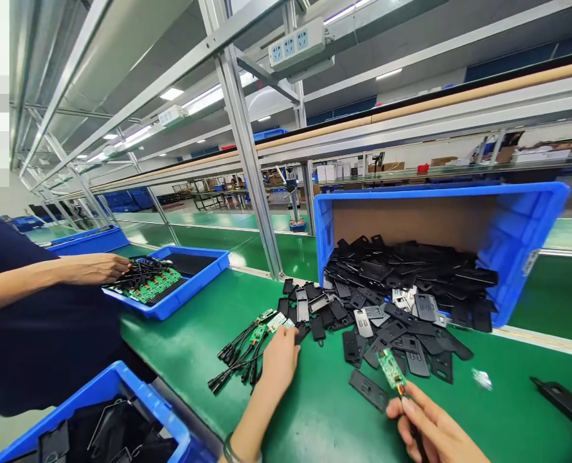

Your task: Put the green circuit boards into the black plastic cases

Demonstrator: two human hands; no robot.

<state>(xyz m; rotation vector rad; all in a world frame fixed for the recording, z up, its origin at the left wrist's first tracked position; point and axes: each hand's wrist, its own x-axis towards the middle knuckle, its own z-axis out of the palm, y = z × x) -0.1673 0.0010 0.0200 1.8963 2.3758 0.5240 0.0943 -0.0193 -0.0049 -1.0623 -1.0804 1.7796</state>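
My right hand [428, 421] is closed around the black cable of a small green circuit board [391, 370], holding the board upright above the bench. My left hand [282, 357] is at the right end of a bunch of circuit boards with black cables [247, 344]. Its fingers are curled together beside the nearest black plastic casings [319, 328], and their tips are hidden, so what they hold cannot be made out. A loose heap of flat black covers [414, 344] lies between my hands and a tipped blue bin. One black cover [369, 390] lies apart, left of my right hand.
The blue bin [531, 257] lies on its side, spilling black parts. A black tool-like object [563, 399] and a crumpled clear scrap [482, 379] are at right. Another blue bin [170, 421] stands lower left. A co-worker's hand [96, 267] reaches over a blue tray [204, 273] of boards.
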